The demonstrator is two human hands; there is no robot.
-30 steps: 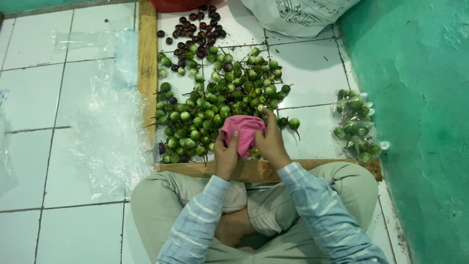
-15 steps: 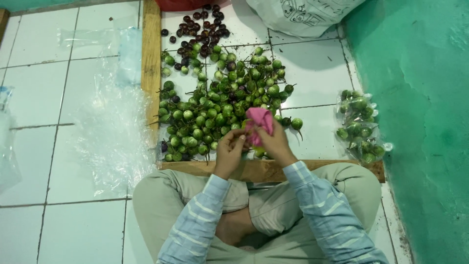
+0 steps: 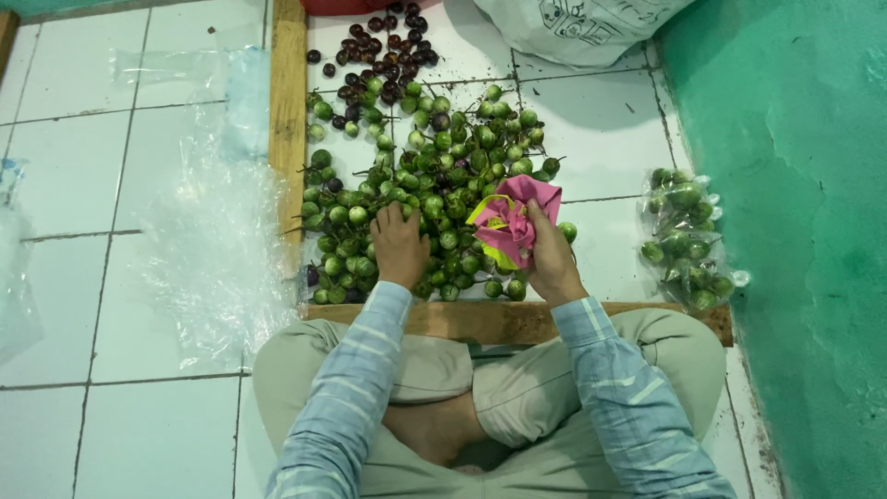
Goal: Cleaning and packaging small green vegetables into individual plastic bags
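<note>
A heap of small round green fruits [image 3: 434,176] lies on the white tiled floor in front of my crossed legs, with darker purple ones [image 3: 383,42] at its far end. My right hand [image 3: 551,259] grips a crumpled pink cloth with a yellow-green part [image 3: 514,217], held just above the heap's right side. My left hand [image 3: 397,245] rests palm down on the fruits at the heap's near left, fingers spread.
A wooden plank [image 3: 288,111] borders the heap on the left and another [image 3: 490,319] runs along my knees. Clear plastic bags [image 3: 208,231] lie to the left. A filled bag of green fruits [image 3: 688,240] sits by the green wall [image 3: 804,185]. A white sack [image 3: 573,18] is at the back.
Both hands held the pink cloth together a second ago. My left hand has let go and moved left onto the fruits, while my right hand keeps the cloth.
</note>
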